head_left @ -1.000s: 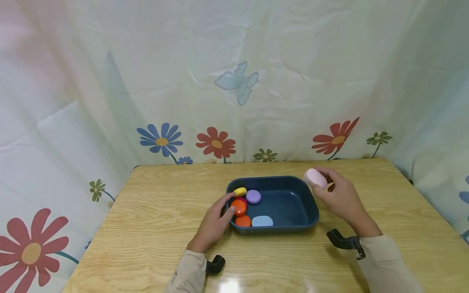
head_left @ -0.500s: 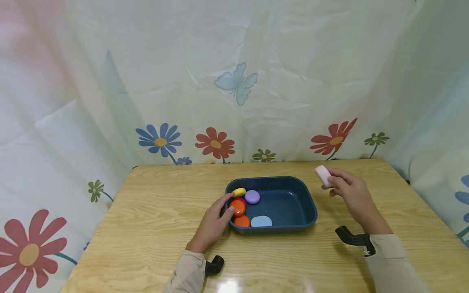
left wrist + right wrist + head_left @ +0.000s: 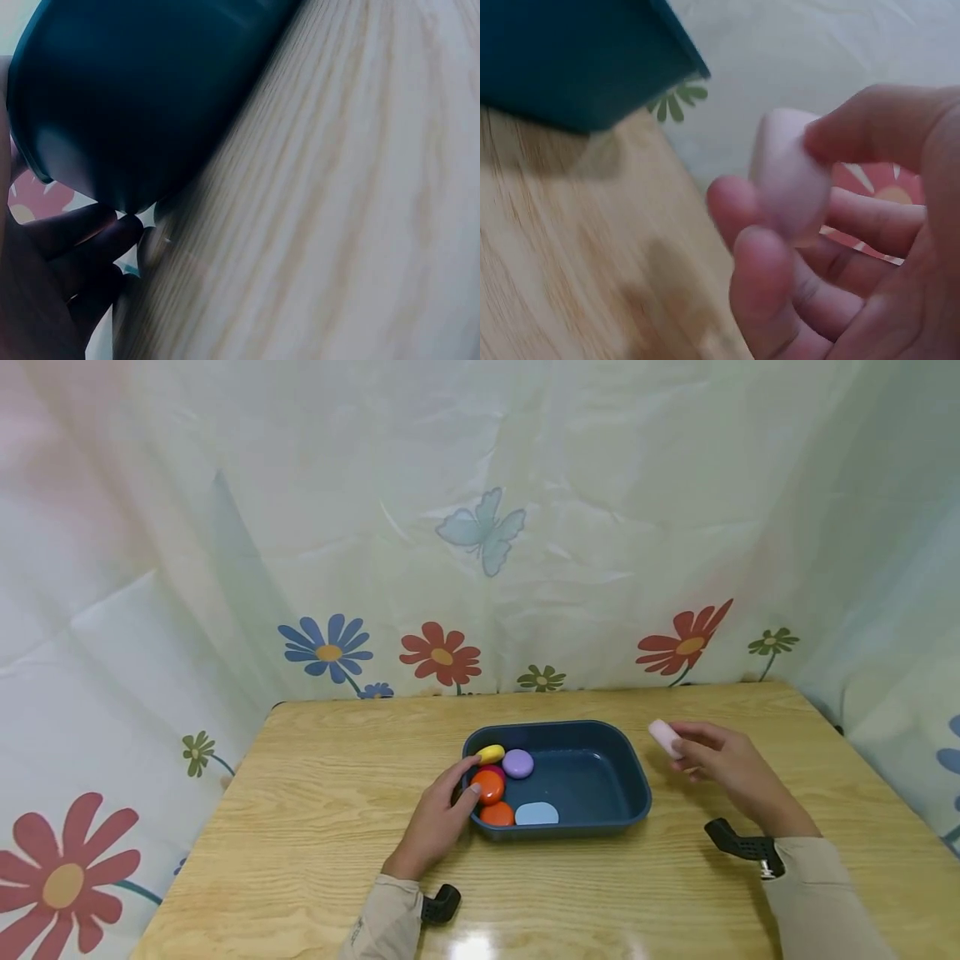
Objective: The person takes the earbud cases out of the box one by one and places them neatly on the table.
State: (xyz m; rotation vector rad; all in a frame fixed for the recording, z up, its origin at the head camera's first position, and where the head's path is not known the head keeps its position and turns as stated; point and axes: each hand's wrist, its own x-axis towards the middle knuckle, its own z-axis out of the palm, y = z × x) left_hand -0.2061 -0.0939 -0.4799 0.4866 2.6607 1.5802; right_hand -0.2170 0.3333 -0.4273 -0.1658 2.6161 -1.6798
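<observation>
Six pieces lie in the left half of the tray (image 3: pixel 592 781), mid-frame: yellow piece (image 3: pixel 491 754), purple piece (image 3: pixel 518 763), crimson piece (image 3: pixel 496 769), upper orange piece (image 3: pixel 488 787), lower orange piece (image 3: pixel 497 814) and pale blue piece (image 3: pixel 537 813). Only the pink piece (image 3: pixel 663 738) is visibly outside, apart from the tray's upper-right corner — so the work looks under way, unfinished. The right hand (image 3: pixel 723 768) pinches it between thumb and bent fingers; the left hand (image 3: pixel 437 822) holds the tray's left end — thumb and forefinger slightly spread at the rim.

Near-edge glare on table (image 3: pixel 337 793); dim left-wrist view
</observation>
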